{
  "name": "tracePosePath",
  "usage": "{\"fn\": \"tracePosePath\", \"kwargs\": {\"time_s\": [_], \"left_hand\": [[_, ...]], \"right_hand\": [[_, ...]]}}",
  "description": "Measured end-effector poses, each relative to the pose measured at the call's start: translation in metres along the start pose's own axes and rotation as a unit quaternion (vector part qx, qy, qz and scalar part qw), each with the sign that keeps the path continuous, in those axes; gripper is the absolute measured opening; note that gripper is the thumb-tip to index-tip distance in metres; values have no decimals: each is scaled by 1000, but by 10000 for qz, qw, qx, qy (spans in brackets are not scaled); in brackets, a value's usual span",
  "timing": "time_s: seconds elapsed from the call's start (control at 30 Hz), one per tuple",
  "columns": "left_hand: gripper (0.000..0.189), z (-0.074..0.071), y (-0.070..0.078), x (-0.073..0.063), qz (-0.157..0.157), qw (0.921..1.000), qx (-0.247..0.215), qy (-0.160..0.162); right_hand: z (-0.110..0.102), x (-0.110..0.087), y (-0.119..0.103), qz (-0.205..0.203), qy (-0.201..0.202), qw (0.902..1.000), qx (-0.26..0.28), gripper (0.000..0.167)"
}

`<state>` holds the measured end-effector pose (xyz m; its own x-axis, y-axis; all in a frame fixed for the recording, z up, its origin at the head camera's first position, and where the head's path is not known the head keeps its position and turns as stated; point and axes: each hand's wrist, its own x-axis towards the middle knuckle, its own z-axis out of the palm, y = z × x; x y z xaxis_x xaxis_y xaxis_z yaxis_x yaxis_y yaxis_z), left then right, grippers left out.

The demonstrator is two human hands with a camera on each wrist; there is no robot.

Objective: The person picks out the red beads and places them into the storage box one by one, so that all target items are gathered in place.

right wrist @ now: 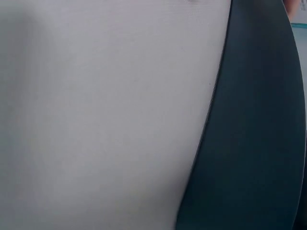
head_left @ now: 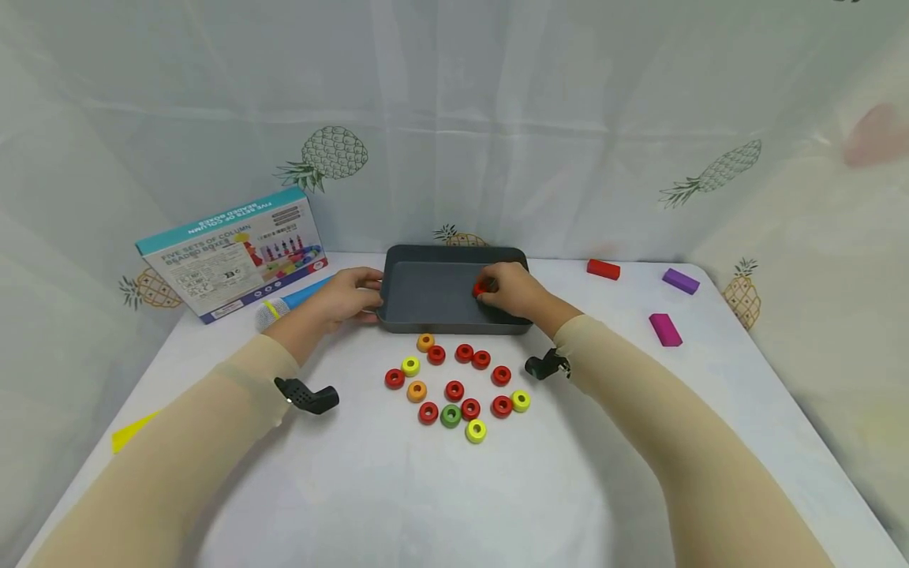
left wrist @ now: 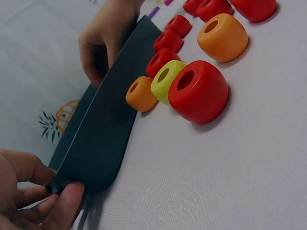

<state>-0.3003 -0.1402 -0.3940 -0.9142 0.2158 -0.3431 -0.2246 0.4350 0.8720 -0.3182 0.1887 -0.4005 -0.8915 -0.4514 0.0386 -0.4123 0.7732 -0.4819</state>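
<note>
A dark grey rectangular tray point(head_left: 440, 296) lies at the back of the white table. My left hand point(head_left: 348, 296) holds its left end; in the left wrist view the thumb and fingers point(left wrist: 33, 167) are at the tray's corner. Over the right part of the tray, my right hand point(head_left: 514, 288) pinches a red bead point(head_left: 479, 289). In front of the tray are scattered several holed beads: red point(head_left: 454, 390), orange point(head_left: 417, 391), yellow point(head_left: 476, 431) and a green bead point(head_left: 450, 416). The right wrist view shows only the tray's side wall point(right wrist: 249, 115) and tablecloth, with the right hand out of sight.
A beaded-toy box point(head_left: 234, 252) leans at the back left, with a blue microphone point(head_left: 284, 304) beside it. Red point(head_left: 603, 269), purple point(head_left: 680, 281) and magenta blocks point(head_left: 665, 330) lie on the right. Something yellow point(head_left: 131, 432) shows by the left sleeve. A pineapple-print curtain point(head_left: 497, 142) hangs behind.
</note>
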Motion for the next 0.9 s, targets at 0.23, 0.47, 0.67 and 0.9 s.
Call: {"fn": "tracePosePath", "kwargs": {"time_s": [0.23, 0.47, 0.67, 0.9], "left_hand": [[61, 2, 1, 3, 47, 10000, -25, -60], [62, -1, -1, 2, 98, 9999, -76, -117], [63, -3, -4, 2, 87, 9998, -67, -166], [62, -3, -3, 2, 117, 9997, -107, -205]], "right_hand": [[-7, -6, -1, 56, 77, 9999, -105, 29], [-24, -16, -16, 275, 189, 9993, 176, 48], [-37, -36, -30, 208, 340, 9974, 593, 48], [-42, -68, -34, -66, 398, 9953, 879, 47]]}}
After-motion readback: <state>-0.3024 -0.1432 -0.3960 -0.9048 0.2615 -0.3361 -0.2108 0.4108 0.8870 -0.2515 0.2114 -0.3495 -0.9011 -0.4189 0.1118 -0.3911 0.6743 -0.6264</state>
